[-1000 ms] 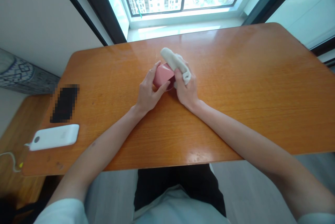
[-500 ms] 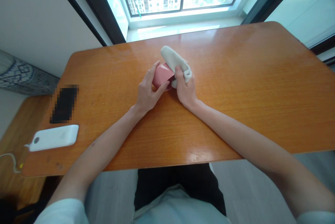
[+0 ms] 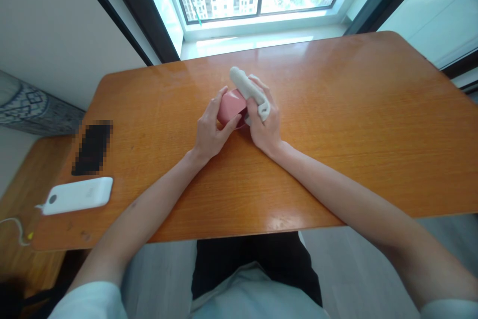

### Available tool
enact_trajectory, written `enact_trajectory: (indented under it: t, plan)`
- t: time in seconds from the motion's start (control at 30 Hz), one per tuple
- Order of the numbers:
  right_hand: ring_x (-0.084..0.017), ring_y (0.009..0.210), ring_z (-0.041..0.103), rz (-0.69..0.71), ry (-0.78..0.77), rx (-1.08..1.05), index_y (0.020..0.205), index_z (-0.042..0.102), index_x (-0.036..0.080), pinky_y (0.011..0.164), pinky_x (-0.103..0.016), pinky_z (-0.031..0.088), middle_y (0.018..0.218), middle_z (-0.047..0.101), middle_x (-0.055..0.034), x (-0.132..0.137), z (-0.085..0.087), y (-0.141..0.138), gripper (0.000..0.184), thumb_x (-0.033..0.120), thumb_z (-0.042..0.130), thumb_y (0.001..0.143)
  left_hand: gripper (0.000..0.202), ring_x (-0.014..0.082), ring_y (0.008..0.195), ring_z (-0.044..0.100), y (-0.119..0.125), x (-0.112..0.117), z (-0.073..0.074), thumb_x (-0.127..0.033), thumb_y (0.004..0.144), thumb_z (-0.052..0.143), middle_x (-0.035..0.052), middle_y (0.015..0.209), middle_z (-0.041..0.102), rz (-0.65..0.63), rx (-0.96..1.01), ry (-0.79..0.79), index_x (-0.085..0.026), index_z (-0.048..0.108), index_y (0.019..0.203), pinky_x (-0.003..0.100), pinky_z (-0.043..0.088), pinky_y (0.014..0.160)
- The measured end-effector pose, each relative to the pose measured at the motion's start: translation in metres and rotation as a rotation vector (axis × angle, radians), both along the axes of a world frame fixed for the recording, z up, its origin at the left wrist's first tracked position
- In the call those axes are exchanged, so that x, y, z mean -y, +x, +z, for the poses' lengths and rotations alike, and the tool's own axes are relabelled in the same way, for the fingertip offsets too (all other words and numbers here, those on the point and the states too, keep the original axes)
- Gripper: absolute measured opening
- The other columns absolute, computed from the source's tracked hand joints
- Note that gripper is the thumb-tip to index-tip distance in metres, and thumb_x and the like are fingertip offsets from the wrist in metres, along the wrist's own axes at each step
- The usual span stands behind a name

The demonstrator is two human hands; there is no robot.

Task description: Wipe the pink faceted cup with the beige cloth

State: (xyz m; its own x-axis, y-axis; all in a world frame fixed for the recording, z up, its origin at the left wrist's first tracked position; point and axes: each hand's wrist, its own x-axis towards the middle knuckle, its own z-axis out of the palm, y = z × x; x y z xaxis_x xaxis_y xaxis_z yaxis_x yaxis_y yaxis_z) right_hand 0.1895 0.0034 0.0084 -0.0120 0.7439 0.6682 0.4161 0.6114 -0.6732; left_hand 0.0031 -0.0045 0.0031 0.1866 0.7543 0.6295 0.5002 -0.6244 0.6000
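Well, furthest left of the hold, well apart from it, a dark slab (image 3: 92,148) lies flat on the table (image 3: 336,135), with a white device (image 3: 80,195) just beside it on the side nearer the person. Coming right, the left hand (image 3: 209,132) is curled round a pink cup (image 3: 230,104), fingers on its far side and thumb along the near edge by the opening. The cup sits tipped within that grasp, its mouth turned toward the other hand. Its wall is glossy and faceted, so I'd expect it to be stiff, fairly light and a bit slick under a damp palm; whether it's ceramic or plastic I can't tell from here, so I'd treat it as breakable. The sides, held the way these fingers have them, look the best place to grip, leaving the mouth free.

Right of the cup and up against it is a white cloth (image 3: 244,84), bunched and pinched in the right hand (image 3: 267,127) between thumb and fingers. It should be soft, limp and nearly weightless, giving wherever it's squeezed; a gathered fold will hold better than a loose end, which would likely flop.
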Motion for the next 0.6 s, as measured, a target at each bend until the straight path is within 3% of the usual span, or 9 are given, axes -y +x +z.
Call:
enact_trajectory:
  t: [0.1,0.17,0.27,0.37,0.4,0.47,0.53,0.6]
  plan:
    - [-0.032,0.163,0.047,0.056,0.214,0.229,0.153,0.066,0.036,0.137,-0.059,0.040,0.167,0.061,-0.0025,0.013,0.009,-0.002,0.044,0.044,0.052,0.112,0.063,0.0270,0.120,0.078,-0.001,-0.001,-0.006,-0.070,0.106,0.061,0.0129,0.137,0.077,0.002,0.039,-0.017,-0.023,0.059,0.147,0.041,0.065,0.101]
    - [-0.032,0.163,0.047,0.069,0.241,0.234,0.153,0.066,0.036,0.136,-0.059,0.041,0.167,0.061,-0.0022,0.013,0.009,-0.002,0.043,0.042,0.051,0.113,0.062,0.0270,0.119,0.079,-0.001,-0.002,-0.006,-0.070,0.106,0.060,0.0124,0.135,0.078,0.003,0.032,-0.016,-0.022,0.060,0.145,0.041,0.065,0.101]
    - [-0.030,0.150,0.063,0.008,0.045,-0.005,0.150,0.067,0.032,0.129,-0.057,0.050,0.158,0.068,-0.0055,-0.002,0.001,0.000,0.048,0.053,0.043,0.115,0.068,0.0307,0.147,0.067,-0.001,-0.001,-0.001,-0.065,0.106,0.065,0.0136,0.161,0.066,0.004,-0.013,0.006,-0.025,0.050,0.159,0.046,0.056,0.122]
    - [-0.029,0.126,0.078,-0.049,-0.188,-0.173,0.145,0.070,0.028,0.117,-0.056,0.062,0.135,0.081,-0.0067,-0.013,-0.005,0.002,0.054,0.059,0.037,0.116,0.071,0.0311,0.153,0.062,0.000,0.000,0.003,-0.063,0.106,0.066,0.0123,0.170,0.058,-0.003,-0.043,0.014,-0.028,0.045,0.164,0.045,0.052,0.127]
    - [-0.029,0.128,0.077,-0.041,-0.170,-0.157,0.146,0.070,0.028,0.119,-0.056,0.061,0.136,0.080,-0.0066,-0.012,-0.004,0.002,0.053,0.057,0.038,0.116,0.071,0.0310,0.153,0.062,-0.001,-0.001,0.002,-0.064,0.106,0.065,0.0122,0.170,0.058,0.000,-0.039,0.014,-0.028,0.046,0.164,0.045,0.053,0.126]
    - [-0.030,0.147,0.066,-0.001,0.020,-0.022,0.151,0.067,0.031,0.130,-0.057,0.051,0.153,0.072,-0.0060,-0.003,0.001,0.000,0.046,0.050,0.045,0.115,0.069,0.0303,0.147,0.067,-0.002,-0.002,-0.001,-0.067,0.106,0.064,0.0121,0.162,0.065,0.011,-0.014,0.017,-0.025,0.050,0.159,0.045,0.057,0.120]
    - [-0.033,0.162,0.050,0.031,0.234,0.160,0.152,0.066,0.034,0.136,-0.059,0.042,0.164,0.064,-0.0039,0.008,0.007,-0.004,0.043,0.041,0.052,0.112,0.065,0.0279,0.128,0.076,-0.003,-0.003,-0.006,-0.072,0.105,0.062,0.0106,0.140,0.077,0.018,0.014,0.013,-0.021,0.059,0.146,0.043,0.064,0.104]
    - [-0.034,0.165,0.045,0.042,0.320,0.260,0.151,0.067,0.035,0.136,-0.059,0.041,0.164,0.063,-0.0024,0.014,0.010,-0.007,0.042,0.038,0.054,0.111,0.063,0.0253,0.109,0.080,-0.004,-0.004,-0.009,-0.075,0.104,0.061,0.0085,0.121,0.081,0.022,0.036,0.004,-0.020,0.065,0.134,0.040,0.066,0.090]
